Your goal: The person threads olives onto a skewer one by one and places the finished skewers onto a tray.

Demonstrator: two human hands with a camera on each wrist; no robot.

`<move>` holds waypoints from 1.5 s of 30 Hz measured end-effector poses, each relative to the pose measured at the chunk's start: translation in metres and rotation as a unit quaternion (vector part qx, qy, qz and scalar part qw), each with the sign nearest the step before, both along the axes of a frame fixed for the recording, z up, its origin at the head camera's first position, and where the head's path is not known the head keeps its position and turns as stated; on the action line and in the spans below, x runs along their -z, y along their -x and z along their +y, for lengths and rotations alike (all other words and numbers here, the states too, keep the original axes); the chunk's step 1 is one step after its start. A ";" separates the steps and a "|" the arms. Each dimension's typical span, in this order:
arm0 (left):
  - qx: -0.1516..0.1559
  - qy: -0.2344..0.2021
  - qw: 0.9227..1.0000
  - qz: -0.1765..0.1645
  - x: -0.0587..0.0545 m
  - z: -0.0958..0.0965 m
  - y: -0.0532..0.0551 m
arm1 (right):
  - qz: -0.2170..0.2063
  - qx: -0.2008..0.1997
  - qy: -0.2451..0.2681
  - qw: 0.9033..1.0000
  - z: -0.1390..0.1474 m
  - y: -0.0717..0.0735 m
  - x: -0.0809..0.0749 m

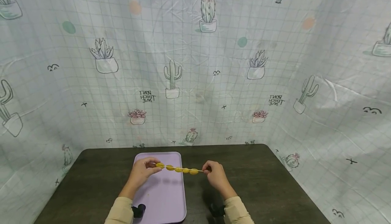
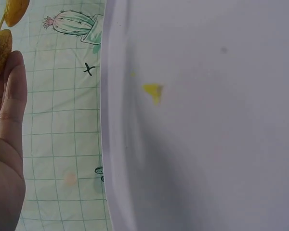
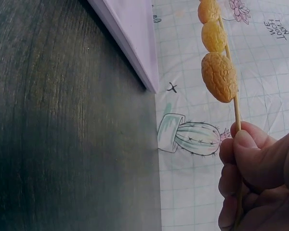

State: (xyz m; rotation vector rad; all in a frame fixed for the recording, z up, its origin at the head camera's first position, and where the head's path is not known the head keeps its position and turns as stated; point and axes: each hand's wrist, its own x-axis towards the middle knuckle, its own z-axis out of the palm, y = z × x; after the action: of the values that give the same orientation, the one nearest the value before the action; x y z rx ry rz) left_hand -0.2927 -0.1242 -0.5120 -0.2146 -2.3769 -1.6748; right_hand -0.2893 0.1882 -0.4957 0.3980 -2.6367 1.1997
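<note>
Several small, wrinkled yellow potatoes [image 1: 178, 169] sit in a row on a thin wooden skewer [image 3: 237, 115], held level above the table. My left hand [image 1: 141, 173] pinches the potato [image 2: 4, 50] at the left end between thumb and fingers, over the lilac tray [image 1: 159, 197]. At the other end, my right hand [image 1: 216, 175] grips the bare part of the skewer, thumb against the curled fingers. A larger potato [image 3: 218, 77] is the one closest to that hand.
Under the tray lies a dark wooden table [image 1: 259, 183]. A cactus-print curtain [image 1: 195, 81] hangs behind it and along both sides. Small yellow scraps [image 2: 153, 91] stick to the tray's surface. Black straps with wrist cameras [image 1: 138, 211] are on both wrists.
</note>
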 end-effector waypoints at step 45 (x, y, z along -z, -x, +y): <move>0.042 -0.081 0.994 -0.054 -0.001 -0.021 -0.004 | -0.020 -0.032 0.007 0.999 -0.009 0.000 0.001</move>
State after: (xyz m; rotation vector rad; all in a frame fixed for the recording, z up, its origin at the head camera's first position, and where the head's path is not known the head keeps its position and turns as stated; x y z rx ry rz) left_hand -0.2891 -0.1453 -0.5108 -0.2020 -2.3219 -1.9537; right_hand -0.2897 0.1792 -0.4970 0.4645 -2.6671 1.2567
